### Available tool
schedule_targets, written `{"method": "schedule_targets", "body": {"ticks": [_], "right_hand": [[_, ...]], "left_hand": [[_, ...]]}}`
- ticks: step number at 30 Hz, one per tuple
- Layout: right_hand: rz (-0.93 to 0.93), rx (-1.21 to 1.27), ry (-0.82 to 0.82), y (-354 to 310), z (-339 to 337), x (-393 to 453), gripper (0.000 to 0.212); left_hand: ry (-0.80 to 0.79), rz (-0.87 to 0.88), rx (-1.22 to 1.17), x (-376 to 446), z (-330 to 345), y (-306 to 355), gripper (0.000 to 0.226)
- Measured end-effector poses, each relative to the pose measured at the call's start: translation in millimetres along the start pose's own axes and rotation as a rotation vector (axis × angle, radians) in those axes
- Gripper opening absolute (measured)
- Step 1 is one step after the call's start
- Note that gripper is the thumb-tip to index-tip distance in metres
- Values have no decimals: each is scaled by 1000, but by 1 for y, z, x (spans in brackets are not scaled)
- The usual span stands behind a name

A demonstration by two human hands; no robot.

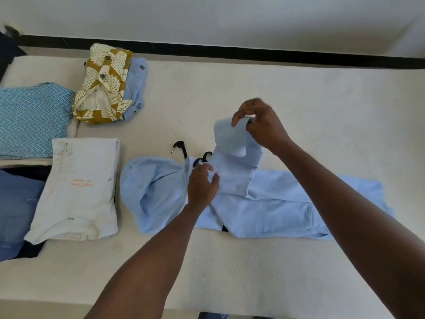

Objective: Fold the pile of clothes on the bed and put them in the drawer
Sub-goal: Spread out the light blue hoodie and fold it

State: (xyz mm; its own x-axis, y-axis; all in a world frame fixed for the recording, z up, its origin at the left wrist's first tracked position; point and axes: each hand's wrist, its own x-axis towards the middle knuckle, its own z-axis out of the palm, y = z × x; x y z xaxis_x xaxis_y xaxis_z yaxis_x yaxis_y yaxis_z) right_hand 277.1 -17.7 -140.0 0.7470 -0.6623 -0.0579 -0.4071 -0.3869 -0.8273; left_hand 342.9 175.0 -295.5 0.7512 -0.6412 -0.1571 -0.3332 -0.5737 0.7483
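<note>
Head view: a pale blue hoodie (264,203) was laid flat near the middle of the bed (299,100), hood toward the left, black drawcord (178,147) showing at the neck. One sleeve (232,157) was lifted above the body, its cuff pinched by the right hand (259,125); the left hand (202,183) was pressed with relaxed fingers on the chest near the neck, gripping nothing. The sleeve fold was judged to be the step in hand. It would be done well if the shoulder were kept pinned, the sleeve drawn straight across the back, and the creases smoothed before the hood is turned in. The mattress was seen as cream and faintly ribbed. Folded clothes (76,187) were stacked at the left edge. A white wall (230,17) with a black strip (253,51) was noted beyond. No drawer was seen.
</note>
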Motion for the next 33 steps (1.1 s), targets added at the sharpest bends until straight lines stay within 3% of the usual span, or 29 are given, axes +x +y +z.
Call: {"method": "schedule_targets", "body": {"ticks": [2, 3, 5, 7, 10, 11, 13, 14, 15, 18, 21, 22, 24, 25, 27, 28, 30, 32, 33], "right_hand": [[153, 248, -229, 2, -5, -15, 41], [191, 301, -301, 3, -7, -21, 35], [251, 233, -362, 9, -6, -30, 38], [268, -47, -377, 11, 6, -39, 57], [340, -276, -300, 10, 23, -63, 74], [411, -205, -224, 10, 26, -74, 68], [601, 171, -59, 14, 29, -99, 39], [673, 346, -59, 18, 29, -114, 27], [704, 475, -129, 23, 29, -127, 29], [587, 584, -408, 29, 23, -166, 55], [540, 542, -433, 33, 9, -188, 76], [565, 513, -432, 37, 5, -194, 88], [624, 405, -468, 44, -3, -198, 93], [661, 341, -478, 48, -7, -200, 87], [731, 250, -430, 63, -11, -207, 54], [755, 214, -398, 69, -16, -210, 35], [762, 104, -435, 81, -31, -218, 19], [730, -45, -622, 94, -44, -223, 19], [733, -121, -698, 100, -49, -223, 20]], "left_hand": [[-71, -460, -750, 13, -13, 20, 28], [-178, -604, -1051, 19, -23, 26, 38], [-483, -696, -1375, 28, -44, 35, 72], [-693, -657, -1340, 20, -65, 50, 88], [-637, -638, -1064, 3, -74, 64, 51], [-574, -631, -1021, -2, -72, 63, 38], [-447, -653, -1129, -16, -63, 58, 25], [-379, -680, -1213, -24, -56, 56, 24], [-321, -699, -1287, -33, -48, 57, 26], [-282, -727, -1359, -67, -21, 61, 36], [-236, -732, -1249, -98, -1, 59, 61], [-189, -706, -1176, -108, 5, 62, 56], [-152, -624, -1044, -123, 15, 70, 35], [-172, -598, -986, -128, 21, 76, 31], [-198, -601, -810, -134, 32, 86, 28], [-145, -632, -685, -134, 37, 88, 27], [113, -642, -403, -125, 37, 87, 36], [283, -374, -156, -106, 30, 84, 45], [205, -171, -43, -91, 29, 81, 46]]}}
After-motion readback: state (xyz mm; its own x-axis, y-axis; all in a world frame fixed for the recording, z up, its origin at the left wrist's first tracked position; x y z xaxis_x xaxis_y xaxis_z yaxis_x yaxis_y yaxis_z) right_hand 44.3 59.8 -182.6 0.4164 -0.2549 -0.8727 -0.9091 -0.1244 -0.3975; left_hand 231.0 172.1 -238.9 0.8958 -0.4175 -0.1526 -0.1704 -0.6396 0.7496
